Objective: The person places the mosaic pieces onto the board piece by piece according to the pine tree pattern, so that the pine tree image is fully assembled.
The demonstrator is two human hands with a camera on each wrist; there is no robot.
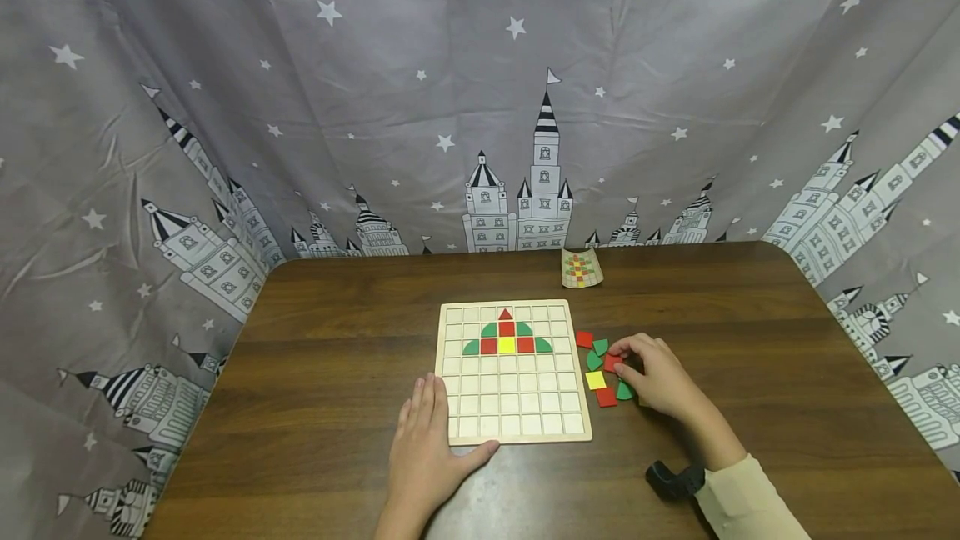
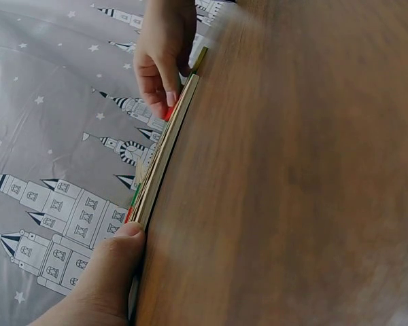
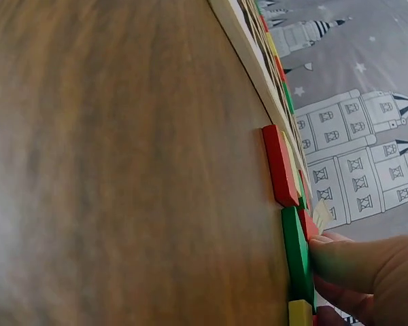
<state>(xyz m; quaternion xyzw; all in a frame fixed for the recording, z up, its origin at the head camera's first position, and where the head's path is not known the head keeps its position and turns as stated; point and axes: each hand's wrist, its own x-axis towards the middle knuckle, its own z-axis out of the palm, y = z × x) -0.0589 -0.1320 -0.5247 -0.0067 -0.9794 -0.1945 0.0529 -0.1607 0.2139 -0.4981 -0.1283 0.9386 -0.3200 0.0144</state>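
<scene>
A pale wooden grid board (image 1: 517, 438) lies on the table, with red, green and yellow pieces set in its upper cells. My left hand (image 1: 427, 448) rests at the board's near left corner, fingers straight along the left side and thumb at the front edge. To the right of the board, my right hand (image 1: 660, 377) pinches a red square tile (image 1: 611, 363) between thumb and fingers. Around it lie a yellow square (image 1: 595, 380), red squares (image 1: 606, 397) and green rounded pieces (image 1: 624, 391). The right wrist view shows the thumb close to a green piece (image 3: 296, 255).
A small pattern card (image 1: 581, 268) with a coloured design lies near the far edge of the brown wooden table (image 1: 322, 373). A dark strap-like object (image 1: 673, 482) is at the right wrist. Behind the table hangs a grey curtain (image 1: 375, 107) with castles and stars.
</scene>
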